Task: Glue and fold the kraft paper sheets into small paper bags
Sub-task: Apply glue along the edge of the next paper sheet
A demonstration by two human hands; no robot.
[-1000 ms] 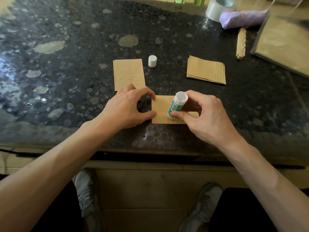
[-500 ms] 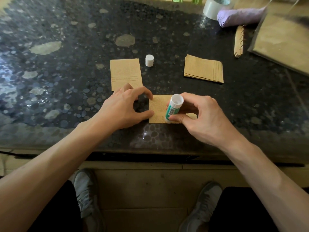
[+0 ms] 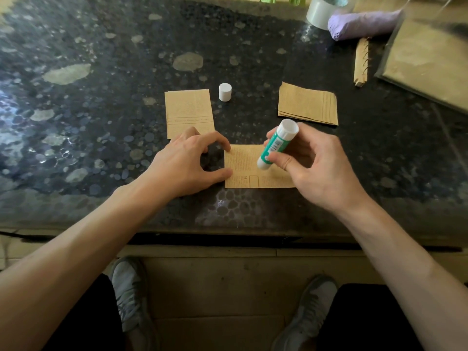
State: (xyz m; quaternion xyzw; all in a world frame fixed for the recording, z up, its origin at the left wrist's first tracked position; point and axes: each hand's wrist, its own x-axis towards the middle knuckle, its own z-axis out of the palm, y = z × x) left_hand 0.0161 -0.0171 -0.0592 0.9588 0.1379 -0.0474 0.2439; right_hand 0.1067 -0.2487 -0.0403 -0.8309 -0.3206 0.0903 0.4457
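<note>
A small printed kraft paper sheet (image 3: 243,168) lies flat near the front edge of the dark stone table (image 3: 101,97). My left hand (image 3: 187,163) holds the sheet's left edge down with thumb and index fingertip, fingers curved. My right hand (image 3: 314,168) grips a green and white glue stick (image 3: 277,143), tilted, with its lower tip over the sheet's upper middle. The stick's white cap (image 3: 225,91) stands farther back. A folded kraft piece (image 3: 188,112) lies behind my left hand. A stack of kraft sheets (image 3: 307,103) sits at the back right.
A clear tape roll (image 3: 320,11) and a purple rolled object (image 3: 362,22) lie at the far right. A spiral-bound kraft strip (image 3: 361,62) and a glass-covered box (image 3: 430,59) sit on the right. My shoes are on the floor below the table edge.
My right hand has lifted the glue stick and moved it slightly back and right, uncovering more of the sheet's lower part. My left hand stays on the sheet's left edge.
</note>
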